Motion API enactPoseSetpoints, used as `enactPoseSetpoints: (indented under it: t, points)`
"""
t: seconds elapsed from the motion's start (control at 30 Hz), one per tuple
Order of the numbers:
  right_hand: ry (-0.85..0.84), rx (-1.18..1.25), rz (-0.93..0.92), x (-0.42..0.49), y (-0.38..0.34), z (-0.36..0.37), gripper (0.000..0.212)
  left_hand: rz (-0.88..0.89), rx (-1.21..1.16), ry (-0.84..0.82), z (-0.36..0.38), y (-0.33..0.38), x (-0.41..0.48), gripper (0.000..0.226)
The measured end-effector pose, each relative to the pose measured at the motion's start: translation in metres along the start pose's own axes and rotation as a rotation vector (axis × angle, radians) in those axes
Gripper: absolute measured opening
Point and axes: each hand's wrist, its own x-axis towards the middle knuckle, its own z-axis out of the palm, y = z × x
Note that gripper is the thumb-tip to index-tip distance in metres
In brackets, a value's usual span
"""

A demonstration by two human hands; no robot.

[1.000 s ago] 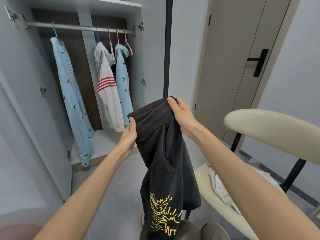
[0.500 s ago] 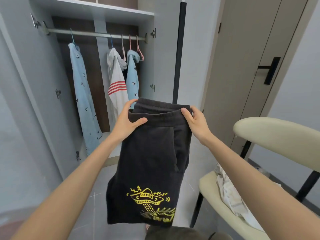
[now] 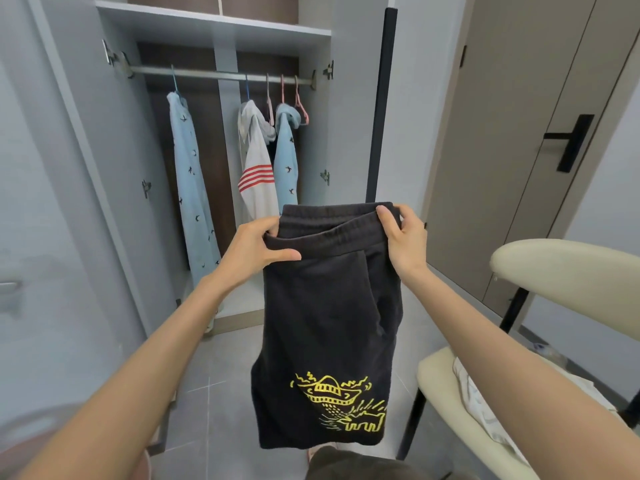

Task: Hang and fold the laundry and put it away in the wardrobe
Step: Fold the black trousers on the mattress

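Black shorts with a yellow drawing near the hem hang flat in front of me, held up by the waistband. My left hand pinches the left end of the waistband and my right hand grips the right end. Beyond them stands the open wardrobe with a metal rail. On the rail hang a long light-blue patterned garment, a white top with red stripes and another light-blue piece. An empty pink hanger hangs at the rail's right end.
A cream chair with black legs stands at the right, with a white garment lying on its seat. A closed beige door with a black handle is behind the chair. The open wardrobe door fills the left side. Grey tiles cover the floor.
The shorts went from bunched and twisted to spread flat, waistband stretched between both hands. My hands moved apart and a little higher, and my view tilted down so the wardrobe sits lower.
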Motion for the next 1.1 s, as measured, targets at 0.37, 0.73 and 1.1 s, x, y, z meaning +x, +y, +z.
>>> enactPoseSetpoints:
  t: [0.37,0.73,1.1]
  points:
    - [-0.014,0.023,-0.050,-0.008,0.003,0.000,0.024,-0.021,-0.101,-0.066,-0.007,0.009,0.003,0.037]
    - [-0.238,0.133,-0.006,-0.009,-0.007,0.000,0.010,-0.130,-0.139,0.176,-0.010,-0.009,-0.001,0.035]
    - [-0.588,-0.108,0.026,-0.009,0.015,-0.020,0.029,-0.019,0.105,0.054,-0.005,-0.024,0.000,0.044]
